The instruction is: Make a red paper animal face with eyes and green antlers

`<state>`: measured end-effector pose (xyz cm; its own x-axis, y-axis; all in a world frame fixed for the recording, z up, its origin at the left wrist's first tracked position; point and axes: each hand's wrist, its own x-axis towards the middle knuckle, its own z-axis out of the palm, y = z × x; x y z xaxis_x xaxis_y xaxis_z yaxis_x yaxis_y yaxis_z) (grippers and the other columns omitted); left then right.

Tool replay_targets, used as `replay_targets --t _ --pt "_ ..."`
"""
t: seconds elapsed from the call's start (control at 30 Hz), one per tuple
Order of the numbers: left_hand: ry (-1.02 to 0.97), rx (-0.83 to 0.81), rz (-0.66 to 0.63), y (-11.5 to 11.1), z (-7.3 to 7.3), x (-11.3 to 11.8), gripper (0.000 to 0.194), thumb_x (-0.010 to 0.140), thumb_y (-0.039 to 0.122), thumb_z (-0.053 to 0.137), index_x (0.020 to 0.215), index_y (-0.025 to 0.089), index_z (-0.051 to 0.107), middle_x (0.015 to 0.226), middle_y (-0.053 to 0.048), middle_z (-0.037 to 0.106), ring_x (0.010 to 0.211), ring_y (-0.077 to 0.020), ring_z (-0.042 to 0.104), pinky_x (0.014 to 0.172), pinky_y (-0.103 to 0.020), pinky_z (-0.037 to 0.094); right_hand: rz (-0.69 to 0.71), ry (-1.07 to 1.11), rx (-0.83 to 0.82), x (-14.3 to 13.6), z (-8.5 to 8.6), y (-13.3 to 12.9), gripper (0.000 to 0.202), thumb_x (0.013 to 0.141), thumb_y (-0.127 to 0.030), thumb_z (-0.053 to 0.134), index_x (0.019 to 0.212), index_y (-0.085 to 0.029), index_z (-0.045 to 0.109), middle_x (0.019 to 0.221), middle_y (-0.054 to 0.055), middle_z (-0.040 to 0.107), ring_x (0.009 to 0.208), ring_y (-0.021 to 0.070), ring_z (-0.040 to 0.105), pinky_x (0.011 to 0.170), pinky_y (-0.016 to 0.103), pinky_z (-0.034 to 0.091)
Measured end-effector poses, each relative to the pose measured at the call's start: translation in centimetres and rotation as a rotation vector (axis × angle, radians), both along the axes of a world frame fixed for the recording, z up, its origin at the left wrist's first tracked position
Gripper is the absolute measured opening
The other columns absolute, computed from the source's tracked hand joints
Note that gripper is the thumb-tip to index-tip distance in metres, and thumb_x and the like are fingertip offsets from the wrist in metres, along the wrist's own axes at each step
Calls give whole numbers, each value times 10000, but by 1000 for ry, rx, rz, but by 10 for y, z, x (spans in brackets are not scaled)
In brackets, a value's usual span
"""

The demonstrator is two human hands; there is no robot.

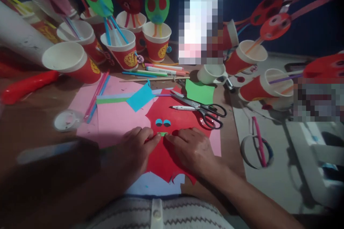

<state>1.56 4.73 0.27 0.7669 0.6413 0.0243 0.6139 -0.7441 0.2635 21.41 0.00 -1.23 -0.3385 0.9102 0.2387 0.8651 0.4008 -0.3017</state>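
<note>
- Head view: green strip [162,134] lies on the red sheet [158,161], just below two blue-and-black discs [159,123].
- Left hand [139,146]: fingers bent, held narrow, tips at the strip's left end; pinched or merely pressed, cannot tell.
- Right hand [192,146]: fingers likewise narrow at the right end; grip again cannot tell. Both hands hide the strip's ends.
- Obstructions: open scissors [198,106] and a white pen [184,108] lie across the red sheet's upper right, beyond the right hand.
- Green paper [200,92] lies beside the scissors; blue paper [141,96] overlaps the pink sheet [115,121] at left.
- Pink straw [96,94] slants over the pink sheet's left side.
- Far side of table [34,125]: markers [163,72], white mug [211,74], red cups [120,55], several bearing paper faces on straws.
- Right: a ring [242,150] with a pink stick [260,143] across it.
</note>
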Motion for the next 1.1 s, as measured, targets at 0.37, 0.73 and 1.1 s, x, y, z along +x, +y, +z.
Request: replay_targets --t 0.37,0.73,1.1 --pt "-30 49 -26 -1 -5 0 284 848 75 434 1095 169 537 862 -47 552 745 -180 519 679 -346 443 15 45 -24 4 -2 1 167 868 -227 519 979 -203 641 664 1 565 614 113 483 593 280 320" --pt "-65 60 -41 -3 -5 -2 334 821 49 427 1123 153 526 945 -68 554 824 -189 516 741 -343 460 4 42 -12 2 -2 0 192 886 -220 473 964 -205 649 669 0 577 618 109 493 605 272 327" --pt "23 64 14 -5 -4 4 302 804 69 427 1003 183 624 881 -57 564 750 -194 475 644 -324 417 15 11 33 2 -2 0 251 875 -190 432 959 -192 668 642 1 556 574 105 446 586 263 289"
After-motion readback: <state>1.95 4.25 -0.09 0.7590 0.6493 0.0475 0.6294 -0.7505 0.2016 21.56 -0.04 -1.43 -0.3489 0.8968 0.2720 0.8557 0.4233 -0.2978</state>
